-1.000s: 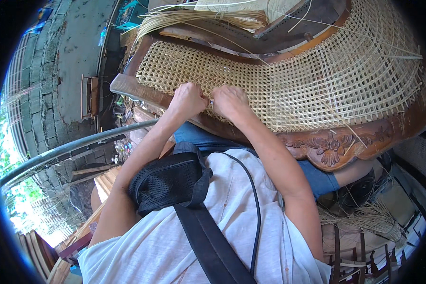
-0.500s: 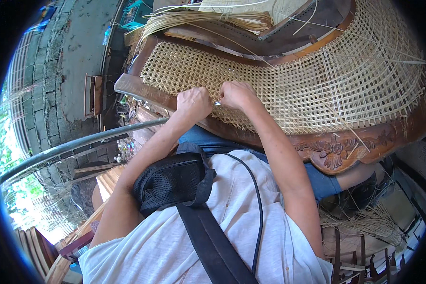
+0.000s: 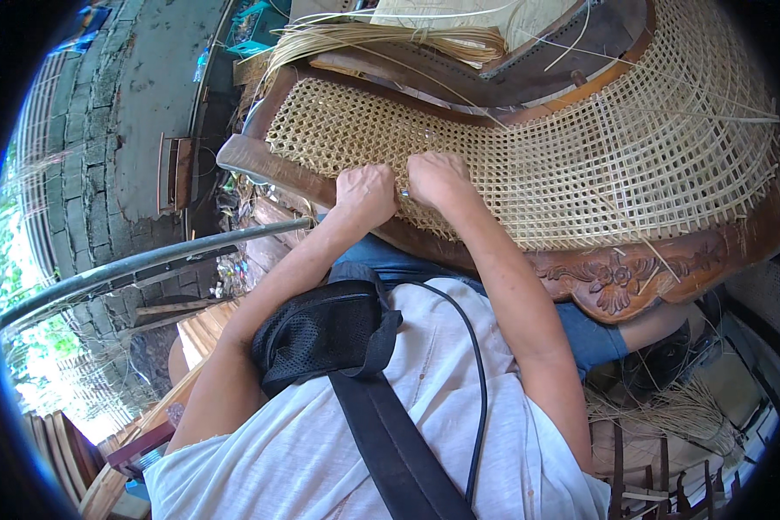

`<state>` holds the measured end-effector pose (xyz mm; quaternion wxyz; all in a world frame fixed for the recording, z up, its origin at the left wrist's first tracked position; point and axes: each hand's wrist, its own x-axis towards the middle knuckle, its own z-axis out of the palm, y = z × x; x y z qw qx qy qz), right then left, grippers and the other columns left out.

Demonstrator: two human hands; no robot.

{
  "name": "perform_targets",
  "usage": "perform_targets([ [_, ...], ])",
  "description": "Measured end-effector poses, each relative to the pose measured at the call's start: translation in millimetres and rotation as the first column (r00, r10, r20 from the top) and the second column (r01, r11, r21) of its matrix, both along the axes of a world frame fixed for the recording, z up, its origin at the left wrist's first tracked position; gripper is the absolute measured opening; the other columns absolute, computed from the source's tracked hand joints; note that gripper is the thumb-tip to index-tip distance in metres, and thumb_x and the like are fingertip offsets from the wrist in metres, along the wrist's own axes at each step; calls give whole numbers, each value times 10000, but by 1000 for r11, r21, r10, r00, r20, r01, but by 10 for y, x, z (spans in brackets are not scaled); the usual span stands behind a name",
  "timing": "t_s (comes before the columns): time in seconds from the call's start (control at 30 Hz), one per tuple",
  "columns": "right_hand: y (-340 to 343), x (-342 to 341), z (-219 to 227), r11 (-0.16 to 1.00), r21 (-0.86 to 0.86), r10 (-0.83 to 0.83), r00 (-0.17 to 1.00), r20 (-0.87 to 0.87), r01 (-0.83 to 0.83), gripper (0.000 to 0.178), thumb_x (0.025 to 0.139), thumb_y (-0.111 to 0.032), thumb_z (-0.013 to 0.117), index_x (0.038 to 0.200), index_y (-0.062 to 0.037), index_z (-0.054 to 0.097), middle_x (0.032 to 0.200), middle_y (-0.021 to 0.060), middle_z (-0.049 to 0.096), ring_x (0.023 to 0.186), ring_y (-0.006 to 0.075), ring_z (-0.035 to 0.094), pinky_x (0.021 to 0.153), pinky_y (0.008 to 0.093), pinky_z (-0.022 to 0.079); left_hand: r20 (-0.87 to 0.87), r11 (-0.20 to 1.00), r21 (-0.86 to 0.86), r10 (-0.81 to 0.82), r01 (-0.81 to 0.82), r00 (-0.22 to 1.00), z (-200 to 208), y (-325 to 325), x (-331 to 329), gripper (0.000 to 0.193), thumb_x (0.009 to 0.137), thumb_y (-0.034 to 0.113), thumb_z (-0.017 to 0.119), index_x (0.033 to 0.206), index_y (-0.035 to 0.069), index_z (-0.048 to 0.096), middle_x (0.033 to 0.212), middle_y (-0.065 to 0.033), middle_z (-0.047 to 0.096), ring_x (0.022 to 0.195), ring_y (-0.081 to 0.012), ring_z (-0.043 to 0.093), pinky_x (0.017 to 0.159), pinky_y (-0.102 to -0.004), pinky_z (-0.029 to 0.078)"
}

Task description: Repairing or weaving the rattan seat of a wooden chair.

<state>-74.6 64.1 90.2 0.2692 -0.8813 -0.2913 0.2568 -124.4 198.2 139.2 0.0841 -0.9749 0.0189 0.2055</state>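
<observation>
Both hands are over the near-left part of the cane webbing (image 3: 572,147), side by side with a small gap. Left hand (image 3: 366,195) is at the near edge, by the wooden frame (image 3: 251,160); right hand (image 3: 439,180) is just beside it, further onto the weave. Fingers on both curled in tight, backs up. Can't tell what either grips: fingertips hidden. A small shiny spot (image 3: 405,192) shows between the 2; too small to identify, could be a ring or a tool.

Webbing is set inside the curved frame, which spans left to right in front of the person. Near edge sits over the blue shorts (image 3: 594,338), so the lap probably props it, keeping the weave at easy reach and freeing both hands. Close spacing of the hands suggests fine 2-handed work on a single spot.

Weave looks denser at left, more square and loose at right, with stray strands on top there. Tied cane bundle (image 3: 407,36) lies beyond the frame's far edge, likely parked off the weave but handy. Another pile of strands (image 3: 680,416) is low right, beyond the knee.
</observation>
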Motion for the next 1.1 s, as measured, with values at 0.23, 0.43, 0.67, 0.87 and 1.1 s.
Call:
perform_targets([
  [0.23,-4,-46,-85,998,70,2,999,46,-5,231,809,-85,532,888,-31,742,954,175,717,928,314,701,823,420,552,0,999,27,-18,18,1000,34,-59,30,144,707,151,638,727,22,701,784,-197,701,762,-332,709,703,-427,556],
  [0.43,-41,-36,-188,990,136,-22,1000,-9,23,225,785,-132,572,894,-31,741,948,179,716,920,326,699,822,437,553,23,1000,-4,-21,21,1000,34,-24,-9,150,730,167,634,719,32,699,754,-190,695,745,-327,704,692,-437,548],
  [0.67,-62,-6,-189,995,90,-21,989,-143,34,256,788,-129,584,970,-23,729,1018,196,705,985,315,686,863,417,541,33,999,-22,-49,49,998,17,21,-46,142,745,168,637,721,41,695,748,-177,691,763,-319,697,727,-440,536],
  [0.87,-7,-70,-18,997,39,-65,990,-126,70,245,818,-80,555,980,-19,728,1042,192,703,1012,311,678,880,404,540,99,985,90,-157,149,983,-86,51,-109,122,780,166,631,752,48,648,781,-146,687,830,-303,667,767,-428,503],
  [1.1,-4,-43,-128,996,31,-82,980,-183,89,235,802,-181,626,942,-15,717,1024,226,689,991,352,669,877,453,522,76,984,-7,-175,176,982,-79,20,-107,99,757,164,642,768,67,654,764,-137,679,810,-313,664,763,-413,506],
])
